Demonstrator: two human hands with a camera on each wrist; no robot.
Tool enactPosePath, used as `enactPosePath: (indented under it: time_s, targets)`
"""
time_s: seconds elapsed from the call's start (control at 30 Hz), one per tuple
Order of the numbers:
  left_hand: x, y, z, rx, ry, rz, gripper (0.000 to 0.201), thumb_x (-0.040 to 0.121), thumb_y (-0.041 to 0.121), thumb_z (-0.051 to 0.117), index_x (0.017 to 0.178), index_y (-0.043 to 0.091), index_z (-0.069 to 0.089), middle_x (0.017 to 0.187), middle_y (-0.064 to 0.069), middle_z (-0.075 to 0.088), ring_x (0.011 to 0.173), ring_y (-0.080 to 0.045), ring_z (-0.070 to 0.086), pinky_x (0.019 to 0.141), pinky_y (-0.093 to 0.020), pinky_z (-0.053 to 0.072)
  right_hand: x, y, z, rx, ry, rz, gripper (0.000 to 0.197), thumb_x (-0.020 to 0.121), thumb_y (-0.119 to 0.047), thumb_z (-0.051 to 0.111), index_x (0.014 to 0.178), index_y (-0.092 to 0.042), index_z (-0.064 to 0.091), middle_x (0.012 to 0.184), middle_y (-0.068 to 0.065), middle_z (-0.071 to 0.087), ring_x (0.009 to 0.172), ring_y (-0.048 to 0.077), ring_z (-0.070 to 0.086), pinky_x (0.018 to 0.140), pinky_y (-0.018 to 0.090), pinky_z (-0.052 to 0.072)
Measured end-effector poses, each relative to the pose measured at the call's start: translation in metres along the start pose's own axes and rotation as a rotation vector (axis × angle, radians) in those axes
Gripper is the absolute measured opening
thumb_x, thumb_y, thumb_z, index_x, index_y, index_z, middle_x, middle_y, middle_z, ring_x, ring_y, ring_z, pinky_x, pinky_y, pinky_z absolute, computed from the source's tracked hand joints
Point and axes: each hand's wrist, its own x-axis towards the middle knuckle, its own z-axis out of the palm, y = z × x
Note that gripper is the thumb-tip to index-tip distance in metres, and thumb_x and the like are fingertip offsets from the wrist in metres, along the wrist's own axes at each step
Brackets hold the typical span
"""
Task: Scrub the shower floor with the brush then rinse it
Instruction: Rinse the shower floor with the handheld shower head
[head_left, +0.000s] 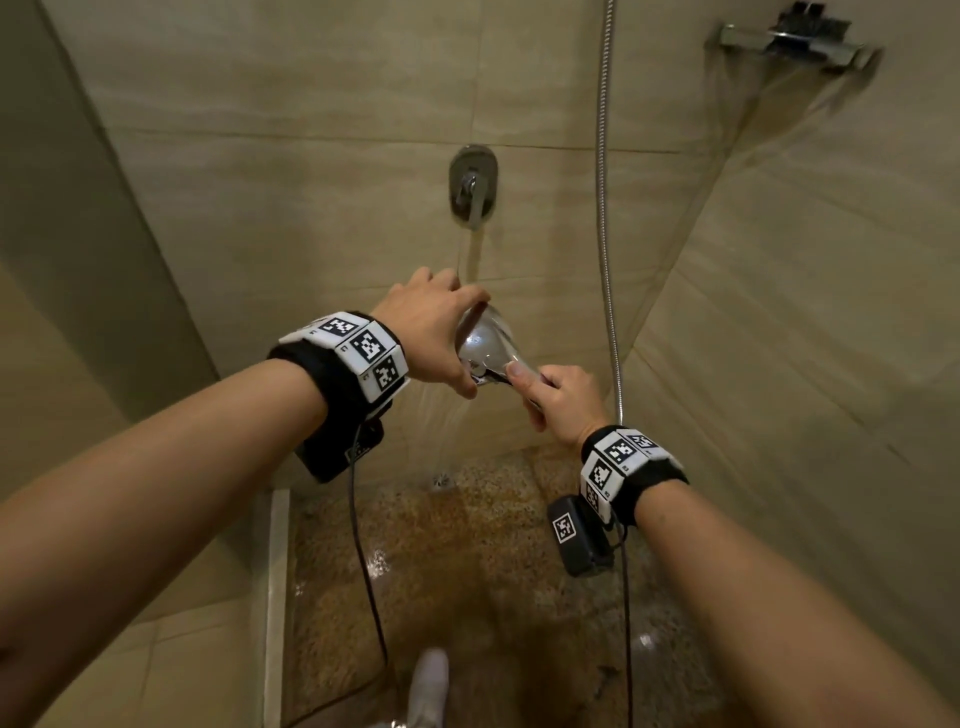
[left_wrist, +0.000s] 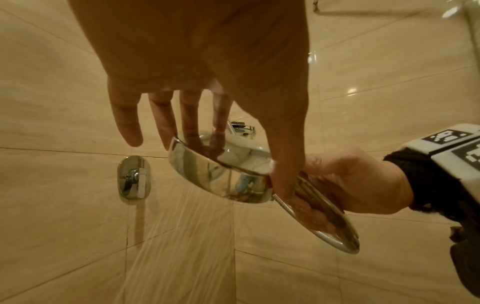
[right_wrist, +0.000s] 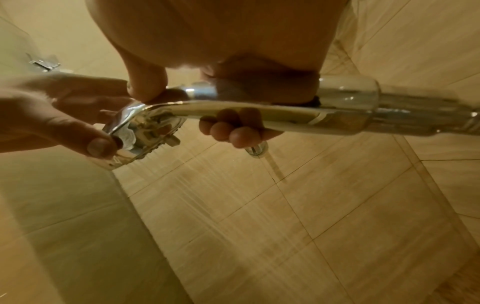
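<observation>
A chrome shower head sprays water down and to the left, toward the wall and the wet speckled brown shower floor. My right hand grips its handle, thumb on top and fingers curled underneath. My left hand pinches the round head, with fingers laid over its back and the thumb at the rim by the neck. No brush is in view.
A chrome mixer valve sits on the back wall with a wet streak below it. The metal hose hangs down to the right. A wall shelf is top right. A drain, pale curb and white shoe lie below.
</observation>
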Motion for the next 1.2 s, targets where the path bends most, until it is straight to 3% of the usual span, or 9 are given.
enactPosePath:
  time_s: [0.13, 0.33, 0.53, 0.67, 0.77, 0.87, 1.0, 1.1, 1.2]
  targets:
    - [0.077, -0.023, 0.007, 0.006, -0.066, 0.028, 0.107, 0.048, 0.071, 0.075, 0.138, 0.029, 0.036, 0.12, 0.001, 0.046, 0.108, -0.021, 0.041, 0.089, -0.041, 0.046, 0.072, 0.02, 0.001, 0.012, -0.039, 0.06, 0.058, 0.091, -0.053, 0.057, 0.053, -0.009, 0.057, 0.048, 0.005, 0.059, 0.052, 0.017, 0.06, 0.052, 0.013, 0.041]
    - [0.185, -0.042, 0.013, -0.003, -0.093, 0.101, 0.106, 0.05, 0.07, 0.074, 0.137, 0.026, 0.035, 0.12, -0.002, 0.046, 0.106, -0.022, 0.041, 0.088, -0.04, 0.047, 0.162, 0.049, -0.011, 0.096, 0.015, 0.145, 0.056, 0.089, -0.05, 0.062, 0.057, -0.005, 0.06, 0.049, 0.005, 0.059, 0.048, 0.016, 0.057, 0.054, 0.025, 0.045]
    - [0.26, -0.058, 0.024, -0.132, -0.091, 0.086, 0.109, 0.055, 0.069, 0.074, 0.142, 0.022, 0.03, 0.129, -0.001, 0.043, 0.114, -0.023, 0.041, 0.095, -0.04, 0.044, 0.228, 0.07, -0.026, 0.106, 0.036, 0.16, 0.054, 0.092, -0.045, 0.061, 0.064, 0.001, 0.061, 0.051, 0.005, 0.059, 0.048, 0.014, 0.054, 0.048, 0.016, 0.04]
    - [0.303, -0.078, 0.029, -0.254, -0.023, 0.028, 0.091, 0.071, 0.073, 0.059, 0.142, 0.022, 0.034, 0.134, -0.004, 0.047, 0.118, -0.025, 0.046, 0.098, -0.039, 0.042, 0.276, 0.083, -0.029, 0.12, 0.037, 0.168, 0.049, 0.095, -0.042, 0.057, 0.068, -0.001, 0.058, 0.051, 0.002, 0.056, 0.05, 0.015, 0.052, 0.048, 0.015, 0.039]
    - [0.332, -0.089, 0.033, -0.291, 0.004, -0.07, 0.061, 0.089, 0.055, 0.05, 0.136, 0.016, 0.044, 0.129, -0.01, 0.052, 0.114, -0.027, 0.052, 0.093, -0.035, 0.043, 0.308, 0.101, -0.027, 0.152, 0.066, 0.205, 0.052, 0.091, -0.054, 0.055, 0.063, -0.01, 0.057, 0.052, 0.002, 0.058, 0.054, 0.02, 0.057, 0.062, 0.034, 0.048]
    - [0.356, -0.096, 0.038, -0.264, -0.005, -0.164, 0.031, 0.094, 0.031, 0.05, 0.115, 0.01, 0.059, 0.116, -0.012, 0.061, 0.102, -0.028, 0.058, 0.081, -0.03, 0.042, 0.337, 0.119, -0.029, 0.196, 0.071, 0.238, 0.053, 0.083, -0.064, 0.052, 0.063, -0.015, 0.055, 0.054, 0.0, 0.059, 0.055, 0.02, 0.057, 0.069, 0.046, 0.052]
    - [0.395, -0.1, 0.057, -0.228, -0.093, -0.28, 0.025, 0.092, 0.02, 0.05, 0.106, 0.009, 0.066, 0.105, -0.012, 0.067, 0.098, -0.029, 0.061, 0.078, -0.03, 0.045, 0.38, 0.14, -0.04, 0.259, 0.035, 0.242, 0.057, 0.07, -0.074, 0.051, 0.062, -0.018, 0.052, 0.051, -0.003, 0.055, 0.052, 0.017, 0.054, 0.065, 0.045, 0.052]
    - [0.419, -0.105, 0.074, -0.178, -0.135, -0.339, 0.025, 0.091, 0.02, 0.051, 0.106, 0.011, 0.069, 0.108, -0.013, 0.067, 0.1, -0.032, 0.062, 0.082, -0.032, 0.047, 0.407, 0.151, -0.048, 0.259, -0.006, 0.235, 0.052, 0.078, -0.065, 0.058, 0.064, -0.015, 0.051, 0.051, -0.003, 0.054, 0.053, 0.017, 0.056, 0.064, 0.042, 0.053]
    - [0.439, -0.11, 0.087, -0.12, -0.16, -0.385, 0.027, 0.091, 0.013, 0.051, 0.112, 0.014, 0.069, 0.113, -0.012, 0.066, 0.106, -0.031, 0.06, 0.089, -0.033, 0.046, 0.435, 0.163, -0.058, 0.257, -0.055, 0.211, 0.056, 0.089, -0.053, 0.058, 0.074, 0.001, 0.054, 0.055, 0.002, 0.056, 0.053, 0.017, 0.056, 0.059, 0.035, 0.051]
